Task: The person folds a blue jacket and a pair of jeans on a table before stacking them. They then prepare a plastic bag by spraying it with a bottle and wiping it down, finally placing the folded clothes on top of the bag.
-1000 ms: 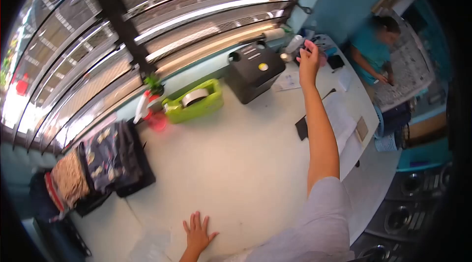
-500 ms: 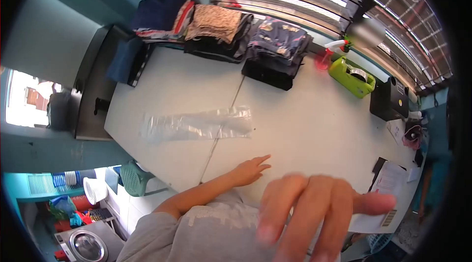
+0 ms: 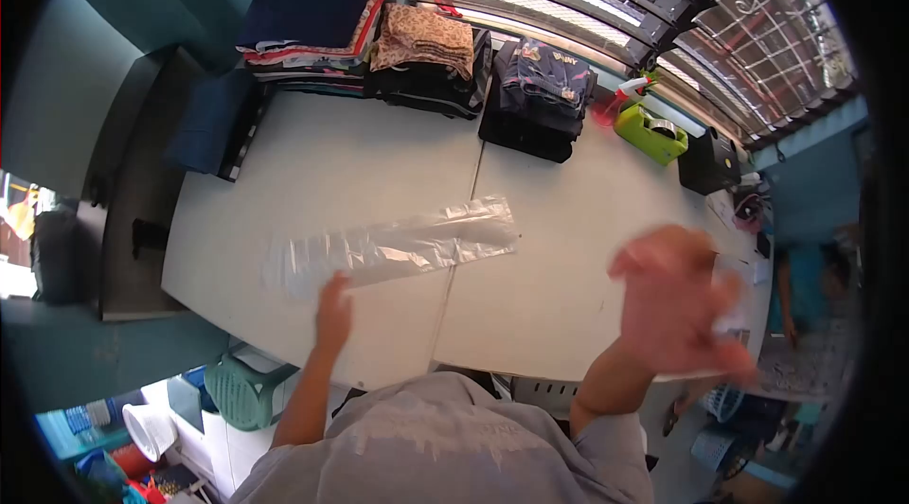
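Observation:
A long, clear plastic bag lies flat and wrinkled across the seam of the white table. My left hand is at its lower edge, fingers stretched toward the plastic and holding nothing. Raised over the table's right side, my right hand is blurred by motion, palm up toward the camera with the fingers apart. Nothing shows in it. It covers part of the papers behind.
Folded clothes stand in piles along the back: a dark blue-topped pile, a leopard-print one and a dark one. A green tape dispenser and a black box sit right. Another person is at far right.
My left hand has moved left, from the table's front middle to the bag's lower edge. My right hand has swung away from the camera to the right and turned palm up. The view has shifted.

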A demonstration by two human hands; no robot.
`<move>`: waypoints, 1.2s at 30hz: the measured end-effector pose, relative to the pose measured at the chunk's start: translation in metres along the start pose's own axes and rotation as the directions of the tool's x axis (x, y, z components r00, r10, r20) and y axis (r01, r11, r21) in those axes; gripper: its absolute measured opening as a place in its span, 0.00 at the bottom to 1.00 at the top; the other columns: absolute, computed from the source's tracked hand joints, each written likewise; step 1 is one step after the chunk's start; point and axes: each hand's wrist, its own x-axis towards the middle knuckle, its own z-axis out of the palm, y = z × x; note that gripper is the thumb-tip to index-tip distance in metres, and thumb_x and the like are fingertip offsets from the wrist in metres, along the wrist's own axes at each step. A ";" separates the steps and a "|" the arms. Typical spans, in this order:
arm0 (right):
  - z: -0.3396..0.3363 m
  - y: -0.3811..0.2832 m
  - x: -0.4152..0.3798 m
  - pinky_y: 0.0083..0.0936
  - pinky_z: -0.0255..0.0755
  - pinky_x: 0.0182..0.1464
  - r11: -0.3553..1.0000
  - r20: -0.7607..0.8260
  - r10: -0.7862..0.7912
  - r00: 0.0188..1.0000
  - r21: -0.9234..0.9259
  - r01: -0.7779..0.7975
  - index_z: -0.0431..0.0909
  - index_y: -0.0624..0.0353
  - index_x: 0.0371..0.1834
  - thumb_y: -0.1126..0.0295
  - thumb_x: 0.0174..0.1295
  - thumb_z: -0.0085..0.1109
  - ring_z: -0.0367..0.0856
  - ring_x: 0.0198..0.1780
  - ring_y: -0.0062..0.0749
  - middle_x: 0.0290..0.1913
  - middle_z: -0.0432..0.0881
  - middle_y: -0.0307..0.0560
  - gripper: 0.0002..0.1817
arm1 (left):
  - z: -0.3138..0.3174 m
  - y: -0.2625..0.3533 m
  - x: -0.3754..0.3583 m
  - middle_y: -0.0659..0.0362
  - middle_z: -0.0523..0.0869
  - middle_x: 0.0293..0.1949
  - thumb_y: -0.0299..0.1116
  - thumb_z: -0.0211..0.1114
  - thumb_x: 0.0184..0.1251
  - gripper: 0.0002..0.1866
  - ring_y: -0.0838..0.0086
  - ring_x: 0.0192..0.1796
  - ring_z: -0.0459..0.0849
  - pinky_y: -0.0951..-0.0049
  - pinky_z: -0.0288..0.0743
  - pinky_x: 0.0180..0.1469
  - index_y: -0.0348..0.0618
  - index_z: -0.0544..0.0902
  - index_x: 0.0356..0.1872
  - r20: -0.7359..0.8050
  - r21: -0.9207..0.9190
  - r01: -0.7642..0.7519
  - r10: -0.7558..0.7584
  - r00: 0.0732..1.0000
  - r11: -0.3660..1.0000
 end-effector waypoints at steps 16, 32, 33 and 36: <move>0.138 0.298 -0.226 0.50 0.58 0.57 -0.190 -0.350 0.660 0.665 -0.934 -0.303 0.68 0.46 0.57 0.57 0.58 0.53 0.56 0.66 0.46 0.66 0.58 0.50 0.22 | -0.082 -0.151 0.033 0.53 0.73 0.45 0.45 0.65 0.52 0.23 0.60 0.50 0.71 0.62 0.69 0.49 0.43 0.74 0.46 -0.136 0.220 0.471 -0.451 0.882 0.854; -0.078 0.185 -0.250 0.47 0.58 0.59 -0.634 -0.817 0.470 0.335 -0.576 -0.515 0.70 0.51 0.53 0.61 0.60 0.48 0.60 0.65 0.43 0.64 0.63 0.44 0.17 | -0.011 -0.087 0.015 0.60 0.77 0.32 0.30 0.63 0.56 0.15 0.77 0.36 0.75 0.78 0.69 0.40 0.38 0.72 0.43 0.317 -0.670 0.537 -0.456 0.831 0.512; -0.081 0.189 -0.254 0.45 0.58 0.59 -0.551 -0.794 0.411 0.447 -0.607 -0.572 0.71 0.52 0.51 0.63 0.60 0.49 0.62 0.63 0.43 0.61 0.65 0.45 0.16 | -0.008 -0.082 0.014 0.60 0.77 0.32 0.30 0.63 0.56 0.16 0.77 0.36 0.75 0.78 0.69 0.40 0.38 0.72 0.45 0.312 -0.667 0.536 -0.459 0.832 0.517; -0.077 0.213 -0.257 0.36 0.61 0.58 -0.190 -0.673 0.244 0.699 -0.740 -0.646 0.74 0.56 0.46 0.69 0.58 0.52 0.68 0.58 0.41 0.52 0.73 0.47 0.13 | -0.015 -0.062 0.020 0.61 0.77 0.34 0.30 0.62 0.57 0.17 0.78 0.36 0.75 0.78 0.69 0.40 0.39 0.72 0.48 0.444 -0.712 0.652 -0.552 0.706 0.261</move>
